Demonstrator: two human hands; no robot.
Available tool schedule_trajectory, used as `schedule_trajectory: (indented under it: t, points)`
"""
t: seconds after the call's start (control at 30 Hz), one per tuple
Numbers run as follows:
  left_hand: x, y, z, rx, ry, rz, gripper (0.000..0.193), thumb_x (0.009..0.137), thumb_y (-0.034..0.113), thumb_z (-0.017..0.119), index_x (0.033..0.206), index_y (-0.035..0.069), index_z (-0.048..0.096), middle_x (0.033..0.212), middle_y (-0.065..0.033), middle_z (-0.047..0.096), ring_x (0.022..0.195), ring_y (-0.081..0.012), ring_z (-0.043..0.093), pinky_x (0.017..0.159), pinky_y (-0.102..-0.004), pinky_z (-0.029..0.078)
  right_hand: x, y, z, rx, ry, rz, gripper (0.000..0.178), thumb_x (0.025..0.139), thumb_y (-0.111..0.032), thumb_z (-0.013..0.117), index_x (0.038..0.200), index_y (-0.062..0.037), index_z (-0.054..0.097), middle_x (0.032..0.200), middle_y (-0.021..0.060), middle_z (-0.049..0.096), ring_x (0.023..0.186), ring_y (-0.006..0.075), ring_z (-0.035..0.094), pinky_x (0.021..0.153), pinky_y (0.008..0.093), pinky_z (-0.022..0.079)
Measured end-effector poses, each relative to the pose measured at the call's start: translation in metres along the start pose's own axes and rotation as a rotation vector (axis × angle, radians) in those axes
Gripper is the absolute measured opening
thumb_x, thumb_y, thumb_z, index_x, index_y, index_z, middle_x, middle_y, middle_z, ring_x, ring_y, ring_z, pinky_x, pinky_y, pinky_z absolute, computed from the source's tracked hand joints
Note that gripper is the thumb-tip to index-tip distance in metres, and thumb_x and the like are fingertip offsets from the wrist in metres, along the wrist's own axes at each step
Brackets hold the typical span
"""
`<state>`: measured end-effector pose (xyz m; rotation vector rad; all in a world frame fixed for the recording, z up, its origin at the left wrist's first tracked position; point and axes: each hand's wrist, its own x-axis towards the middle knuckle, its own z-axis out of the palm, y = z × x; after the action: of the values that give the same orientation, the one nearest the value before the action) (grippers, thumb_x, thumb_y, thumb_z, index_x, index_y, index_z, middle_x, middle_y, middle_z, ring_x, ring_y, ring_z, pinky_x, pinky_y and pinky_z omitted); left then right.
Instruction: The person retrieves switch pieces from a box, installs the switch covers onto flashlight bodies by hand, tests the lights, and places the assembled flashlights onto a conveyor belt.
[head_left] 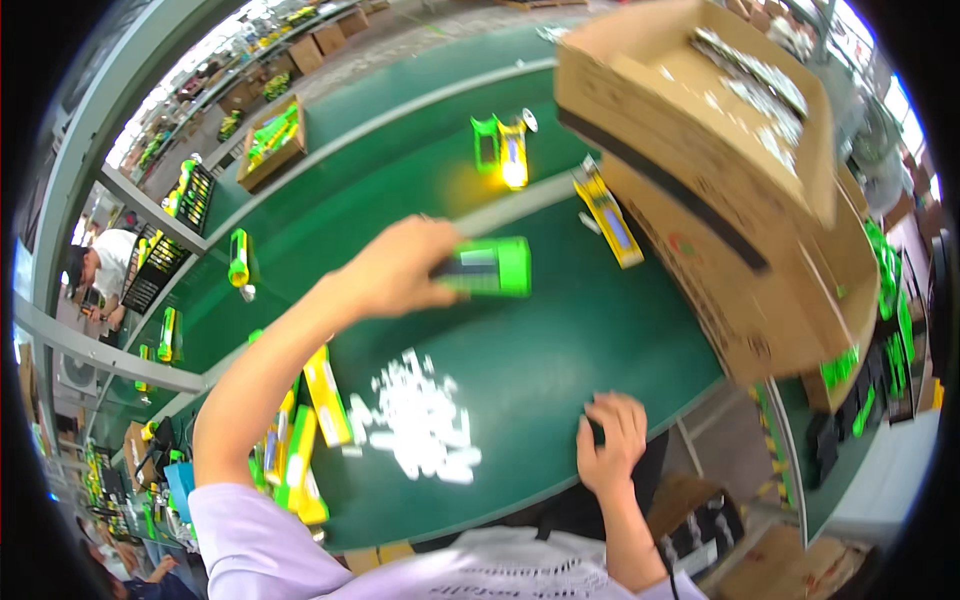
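Note:
My left hand (pixel 405 265) is closed around a green plastic lamp housing with a dark panel (pixel 505 267), above the middle of the green table (pixel 540 360). Its fingers cover the left end of the housing. My right hand (pixel 612 440) rests at the near table edge, fingers loosely bent and thumb apart; a dark patch shows between them, and I see nothing clearly held. Small white pieces (pixel 415 420) lie in a loose pile between my arms. Beside my left forearm several yellow-and-green lamp bodies (pixel 325 395) are stacked, partly hidden by the arm.
A yellow lamp part (pixel 610 218) lies by a large cardboard box (pixel 690 190) at the right. On the belt (pixel 370 170) beyond are a lit yellow lamp (pixel 513 155), a green frame (pixel 486 143) and another lamp (pixel 239 257). A co-worker (pixel 105 265) is at far left.

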<state>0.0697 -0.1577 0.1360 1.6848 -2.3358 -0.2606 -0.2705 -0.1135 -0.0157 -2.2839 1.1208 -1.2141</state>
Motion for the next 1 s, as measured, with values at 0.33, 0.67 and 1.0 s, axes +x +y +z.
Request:
schedule_trajectory:
  t: [0.33,0.67,1.0]
  points:
    - [-0.159,0.212,0.067,0.186,-0.209,0.436,0.047,0.072,0.028,0.072,0.111,0.006,0.061,0.113,-0.0078,0.062,0.110,-0.0229,0.059,0.102,-0.0463,0.043,-0.080,-0.113,-0.046,1.732,-0.868,1.309,0.063,0.105,-0.051,0.023,0.142,-0.0026,0.039,0.136,0.0132,0.050,0.114,0.0268,0.059,0.091,0.0415,0.052]
    - [-0.183,0.226,0.062,0.385,-0.257,0.301,0.075,0.065,0.047,0.072,0.134,0.029,0.050,0.150,-0.0050,0.041,0.134,-0.0218,0.043,0.115,-0.0552,0.027,-0.113,-0.128,-0.044,1.849,-0.863,0.991,0.092,0.093,-0.074,0.008,0.153,-0.0057,0.022,0.137,0.0103,0.050,0.097,0.0239,0.066,0.081,0.0344,0.056]
    - [-0.240,0.249,0.124,-0.160,0.482,-0.329,0.090,0.075,0.066,0.070,0.131,0.000,0.046,0.109,-0.0162,0.059,0.089,-0.0223,0.061,0.079,-0.0343,0.050,-0.129,-0.129,-0.038,1.801,-0.565,1.109,0.045,0.106,-0.032,0.037,0.145,-0.0098,0.034,0.124,0.0080,0.056,0.106,0.0178,0.059,0.088,0.0312,0.051]
